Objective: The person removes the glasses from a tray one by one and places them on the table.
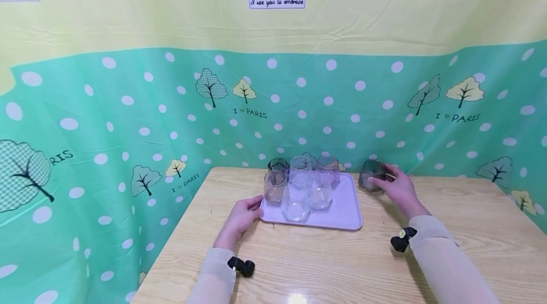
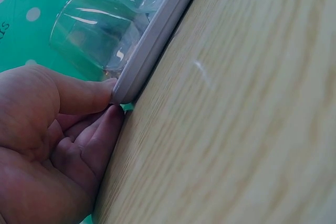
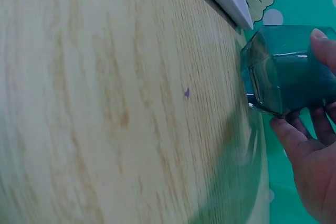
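Observation:
My left hand [image 1: 242, 217] is at the left end of a pale purple tray [image 1: 348, 204]. In the left wrist view its thumb lies on the tray's rim [image 2: 152, 45], with curled fingers below, pinching the corner. My right hand [image 1: 400, 191] grips a dark, smoky drinking glass [image 1: 370, 175] beyond the tray's right side. Thumb and fingers hold this faceted glass [image 3: 283, 72] from opposite sides in the right wrist view, its base close over the table. Several glasses stand on the tray, among them a brownish one [image 1: 275, 189] and a clear hexagonal one [image 1: 296, 205].
The tray lies on a light wooden table [image 1: 316, 261], near its back edge. Behind the table hangs a green and yellow curtain [image 1: 307, 95] with dots and trees. At the back of the tray stand a dark glass [image 1: 278, 165] and a pinkish one [image 1: 327, 167].

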A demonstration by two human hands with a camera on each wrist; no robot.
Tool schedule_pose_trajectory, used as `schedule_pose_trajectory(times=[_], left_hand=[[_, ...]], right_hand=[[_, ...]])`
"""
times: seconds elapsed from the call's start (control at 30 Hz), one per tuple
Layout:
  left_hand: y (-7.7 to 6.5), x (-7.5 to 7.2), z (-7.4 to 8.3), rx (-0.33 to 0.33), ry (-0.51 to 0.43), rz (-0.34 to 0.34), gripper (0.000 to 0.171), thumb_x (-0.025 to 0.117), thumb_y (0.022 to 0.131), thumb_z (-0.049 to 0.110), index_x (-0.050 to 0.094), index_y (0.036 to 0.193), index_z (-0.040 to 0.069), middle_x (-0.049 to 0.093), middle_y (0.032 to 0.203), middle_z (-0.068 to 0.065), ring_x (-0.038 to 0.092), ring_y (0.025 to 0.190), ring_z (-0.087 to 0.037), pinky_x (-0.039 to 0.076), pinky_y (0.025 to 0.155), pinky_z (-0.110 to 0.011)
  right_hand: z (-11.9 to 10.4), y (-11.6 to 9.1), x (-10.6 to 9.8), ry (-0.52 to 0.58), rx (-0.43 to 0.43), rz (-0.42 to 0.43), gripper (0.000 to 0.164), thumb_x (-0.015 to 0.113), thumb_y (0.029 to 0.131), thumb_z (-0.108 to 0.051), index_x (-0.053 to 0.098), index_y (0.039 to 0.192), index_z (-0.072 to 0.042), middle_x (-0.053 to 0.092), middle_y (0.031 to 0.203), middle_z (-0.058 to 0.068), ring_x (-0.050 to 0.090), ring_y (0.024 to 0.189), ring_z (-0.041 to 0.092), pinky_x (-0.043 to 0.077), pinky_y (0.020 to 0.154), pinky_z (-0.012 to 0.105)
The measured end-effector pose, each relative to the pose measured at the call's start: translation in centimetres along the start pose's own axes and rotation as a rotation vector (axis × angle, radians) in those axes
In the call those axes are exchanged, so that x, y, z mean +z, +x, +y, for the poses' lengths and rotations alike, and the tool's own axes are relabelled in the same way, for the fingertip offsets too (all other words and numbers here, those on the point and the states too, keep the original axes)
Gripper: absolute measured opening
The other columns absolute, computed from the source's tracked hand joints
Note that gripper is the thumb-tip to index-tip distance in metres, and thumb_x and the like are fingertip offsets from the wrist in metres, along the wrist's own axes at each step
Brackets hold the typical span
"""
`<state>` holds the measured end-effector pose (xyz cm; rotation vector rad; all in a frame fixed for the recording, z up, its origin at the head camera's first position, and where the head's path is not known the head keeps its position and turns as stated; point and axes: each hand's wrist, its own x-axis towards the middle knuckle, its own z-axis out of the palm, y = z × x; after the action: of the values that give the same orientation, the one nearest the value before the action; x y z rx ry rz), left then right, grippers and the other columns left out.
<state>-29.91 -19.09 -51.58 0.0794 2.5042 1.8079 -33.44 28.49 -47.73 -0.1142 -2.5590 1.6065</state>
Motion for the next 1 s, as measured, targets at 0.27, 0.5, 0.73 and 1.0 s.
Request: schedule_pose_trajectory(times=[0.27,0.5,0.73,1.0], left_hand=[[0.16,-0.02,-0.14,-0.005,0.011,0.007,0.053,0.070,0.096,-0.006,0.058,0.147,-0.007,0.061,0.146,-0.025,0.059,0.138,-0.038,0.049,0.114,-0.045],[0.19,0.05,-0.14,-0.002,0.020,0.009,0.053,0.070,0.096,-0.006,0.058,0.147,-0.007,0.062,0.145,-0.025,0.059,0.137,-0.038,0.049,0.115,-0.045],[0.10,0.05,-0.14,0.000,0.007,0.011,0.053,0.070,0.095,-0.007,0.058,0.147,-0.008,0.061,0.145,-0.026,0.059,0.137,-0.038,0.050,0.113,-0.043],[0.03,0.03,-0.09,0.001,0.007,0.006,0.052,0.069,0.096,-0.007,0.058,0.147,-0.008,0.062,0.145,-0.026,0.059,0.137,-0.039,0.051,0.113,-0.045]], right_hand=[[-0.03,0.23,0.17,0.038,0.028,0.011,0.098,0.081,0.098,-0.030,0.021,0.168,0.002,0.026,0.170,0.033,0.031,0.153,0.053,0.034,0.125,0.061],[0.20,0.23,0.19,0.033,0.042,0.017,0.095,0.080,0.099,-0.029,0.022,0.167,0.003,0.027,0.169,0.033,0.032,0.153,0.053,0.034,0.125,0.060],[0.04,0.02,0.29,0.020,0.038,0.016,0.093,0.078,0.101,-0.027,0.020,0.167,0.003,0.027,0.169,0.034,0.032,0.153,0.053,0.034,0.125,0.060],[0.01,-0.04,0.28,-0.011,0.039,0.017,0.094,0.077,0.101,-0.032,0.020,0.167,0.003,0.026,0.169,0.034,0.032,0.153,0.054,0.033,0.124,0.062]])
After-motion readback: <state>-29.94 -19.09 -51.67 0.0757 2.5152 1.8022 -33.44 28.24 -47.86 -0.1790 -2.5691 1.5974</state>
